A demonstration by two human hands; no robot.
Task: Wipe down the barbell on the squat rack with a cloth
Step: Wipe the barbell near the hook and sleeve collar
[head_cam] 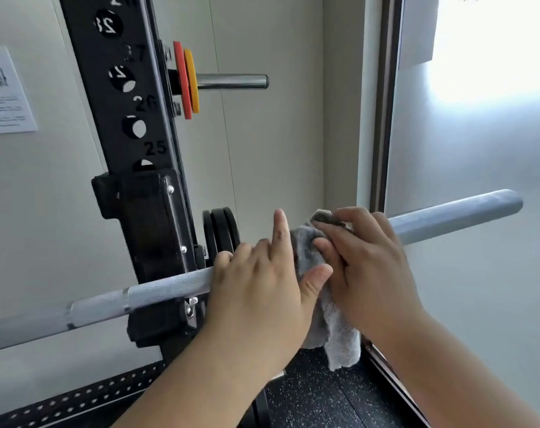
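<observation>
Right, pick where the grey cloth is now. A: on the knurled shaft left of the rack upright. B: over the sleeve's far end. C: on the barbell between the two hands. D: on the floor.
C: the grey cloth wraps the barbell between the left hand and right hand, its tail hanging down.

A black squat rack (133, 97) upright with numbered holes rises in front of a pale wall. A black hook bracket (151, 217) clamped to it carries a silver barbell (167, 287), which lies across it, sloping up to the right, its smooth end reaching well past the rack. Higher up, a chrome peg (231, 81) holds a thin red plate (180, 78) and a yellow plate (192, 80), touching. Black plates (221, 230) hang behind the bar. Speckled black floor (318, 396) shows below.
</observation>
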